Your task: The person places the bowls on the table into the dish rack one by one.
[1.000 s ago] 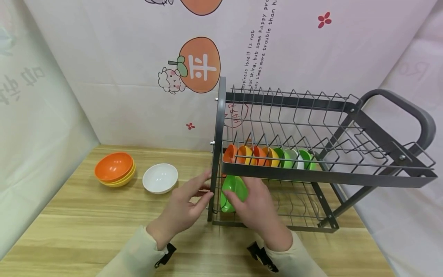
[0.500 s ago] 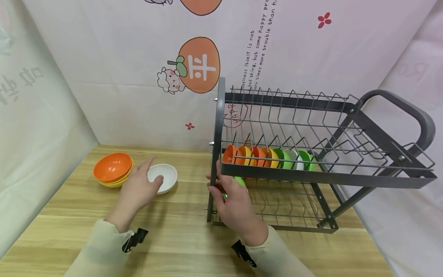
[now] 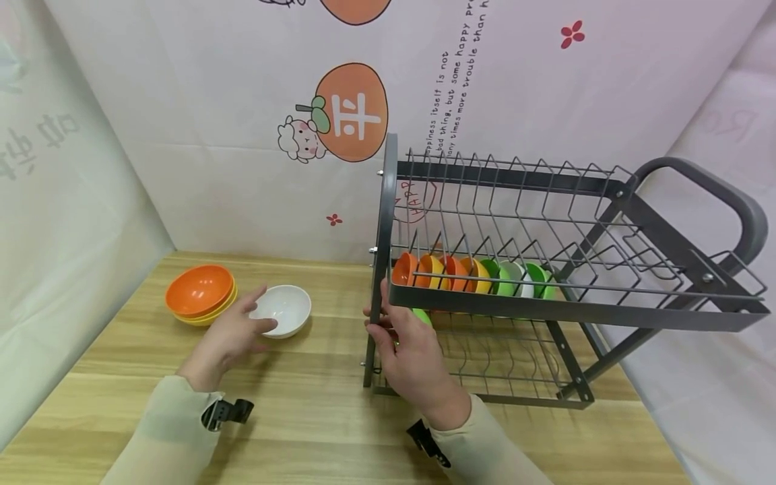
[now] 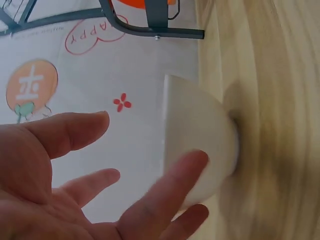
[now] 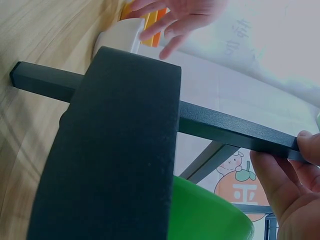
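Observation:
My left hand (image 3: 229,335) is at the near left side of a white bowl (image 3: 291,306) that stands on the table. Its fingers are spread and hold nothing; in the left wrist view a finger overlaps the bowl's side (image 4: 195,130), and I cannot tell whether it touches. With thumb and fingers, my right hand (image 3: 415,360) grips the front left post (image 5: 235,130) of a dark two-tier dish rack (image 3: 515,306). Behind that hand, a green bowl (image 5: 207,212) sits in the lower tier, mostly hidden in the head view.
Left of the white bowl is a stack of bowls, orange (image 3: 200,289) on top and yellow (image 3: 209,316) below. A row of orange, yellow, green and white bowls (image 3: 473,275) stands in the rack behind the upper tier's front bar. A printed cloth (image 3: 242,188) hangs behind.
My left hand has moved left from the rack's post to the white bowl. The right hand has let go of the green bowl and taken hold of the post.

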The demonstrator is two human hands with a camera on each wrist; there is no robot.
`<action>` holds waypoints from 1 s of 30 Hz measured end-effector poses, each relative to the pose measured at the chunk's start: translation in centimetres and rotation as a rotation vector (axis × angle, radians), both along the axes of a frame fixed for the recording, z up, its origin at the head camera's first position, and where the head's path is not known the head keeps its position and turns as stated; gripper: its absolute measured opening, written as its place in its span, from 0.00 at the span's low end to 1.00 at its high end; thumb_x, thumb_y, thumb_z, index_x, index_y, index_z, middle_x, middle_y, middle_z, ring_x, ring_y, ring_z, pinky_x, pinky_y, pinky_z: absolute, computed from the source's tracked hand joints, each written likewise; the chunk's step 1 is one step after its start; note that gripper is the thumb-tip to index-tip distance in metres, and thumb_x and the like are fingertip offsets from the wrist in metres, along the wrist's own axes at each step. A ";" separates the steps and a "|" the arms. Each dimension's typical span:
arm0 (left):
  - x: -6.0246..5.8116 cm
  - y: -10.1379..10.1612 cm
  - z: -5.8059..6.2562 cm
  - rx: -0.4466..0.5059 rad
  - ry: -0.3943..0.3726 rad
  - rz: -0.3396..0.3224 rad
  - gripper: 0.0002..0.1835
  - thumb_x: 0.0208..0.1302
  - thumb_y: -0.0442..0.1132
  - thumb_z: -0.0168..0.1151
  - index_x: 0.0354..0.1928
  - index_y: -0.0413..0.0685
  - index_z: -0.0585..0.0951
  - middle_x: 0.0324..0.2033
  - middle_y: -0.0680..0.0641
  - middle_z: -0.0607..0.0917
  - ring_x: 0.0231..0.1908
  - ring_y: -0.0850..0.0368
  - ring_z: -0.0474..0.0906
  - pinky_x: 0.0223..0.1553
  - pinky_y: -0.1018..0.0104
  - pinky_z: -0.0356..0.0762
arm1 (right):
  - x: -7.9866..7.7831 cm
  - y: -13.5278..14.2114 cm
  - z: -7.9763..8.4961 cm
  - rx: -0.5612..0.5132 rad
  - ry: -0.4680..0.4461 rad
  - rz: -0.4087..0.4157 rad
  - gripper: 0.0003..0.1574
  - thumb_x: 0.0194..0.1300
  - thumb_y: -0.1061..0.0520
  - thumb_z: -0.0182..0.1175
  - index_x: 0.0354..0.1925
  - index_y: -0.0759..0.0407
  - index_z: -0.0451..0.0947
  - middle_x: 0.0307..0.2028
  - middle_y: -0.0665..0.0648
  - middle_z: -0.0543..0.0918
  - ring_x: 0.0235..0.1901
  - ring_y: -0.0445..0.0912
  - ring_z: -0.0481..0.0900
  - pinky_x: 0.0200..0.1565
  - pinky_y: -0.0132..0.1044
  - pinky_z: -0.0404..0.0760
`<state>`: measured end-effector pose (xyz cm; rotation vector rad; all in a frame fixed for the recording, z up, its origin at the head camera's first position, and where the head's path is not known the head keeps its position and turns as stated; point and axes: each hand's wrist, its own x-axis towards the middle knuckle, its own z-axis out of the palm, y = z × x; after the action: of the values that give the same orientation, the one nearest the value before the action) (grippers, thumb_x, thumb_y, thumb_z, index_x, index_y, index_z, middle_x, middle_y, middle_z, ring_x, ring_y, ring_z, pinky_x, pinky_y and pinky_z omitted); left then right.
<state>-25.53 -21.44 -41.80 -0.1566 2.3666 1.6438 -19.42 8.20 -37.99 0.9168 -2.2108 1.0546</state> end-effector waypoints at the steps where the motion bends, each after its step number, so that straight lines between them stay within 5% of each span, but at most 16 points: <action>1: -0.1 -0.1 -0.2 0.022 -0.009 0.007 0.42 0.62 0.33 0.60 0.73 0.59 0.50 0.69 0.33 0.45 0.26 0.42 0.73 0.38 0.49 0.80 | 0.0 0.0 0.0 0.000 -0.003 0.000 0.47 0.62 0.68 0.59 0.72 0.58 0.46 0.46 0.58 0.78 0.39 0.44 0.81 0.39 0.28 0.80; 10: -0.4 -0.4 -0.9 -0.036 0.013 0.028 0.38 0.59 0.31 0.61 0.71 0.47 0.57 0.68 0.31 0.44 0.32 0.43 0.76 0.35 0.53 0.82 | 0.0 0.0 -0.1 0.000 -0.001 -0.003 0.48 0.62 0.67 0.59 0.73 0.57 0.46 0.46 0.60 0.78 0.39 0.44 0.81 0.39 0.28 0.80; 13: -0.7 -0.6 -1.3 0.028 -0.020 0.038 0.39 0.60 0.31 0.61 0.72 0.49 0.55 0.68 0.29 0.43 0.34 0.44 0.76 0.37 0.53 0.81 | 0.0 0.1 -0.1 0.007 0.003 -0.010 0.48 0.62 0.67 0.59 0.73 0.56 0.46 0.46 0.59 0.78 0.39 0.44 0.81 0.39 0.28 0.80; 21: -1.9 -1.8 -3.2 0.323 -0.112 0.078 0.38 0.63 0.25 0.53 0.72 0.50 0.53 0.71 0.43 0.35 0.33 0.47 0.78 0.41 0.52 0.80 | 0.0 0.1 -0.1 0.013 -0.002 -0.017 0.49 0.62 0.66 0.60 0.73 0.55 0.46 0.46 0.59 0.79 0.38 0.43 0.80 0.37 0.28 0.80; 30: -2.2 -2.0 -3.6 0.425 -0.132 0.084 0.40 0.60 0.20 0.50 0.72 0.46 0.51 0.70 0.45 0.31 0.43 0.48 0.76 0.48 0.52 0.76 | 0.1 0.1 -0.2 0.007 -0.009 -0.017 0.48 0.62 0.65 0.60 0.73 0.55 0.46 0.46 0.59 0.79 0.38 0.43 0.81 0.37 0.29 0.81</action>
<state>-27.70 -23.40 -45.39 -0.2751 1.8881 2.0618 -19.36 8.34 -38.18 0.8970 -2.2268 1.0459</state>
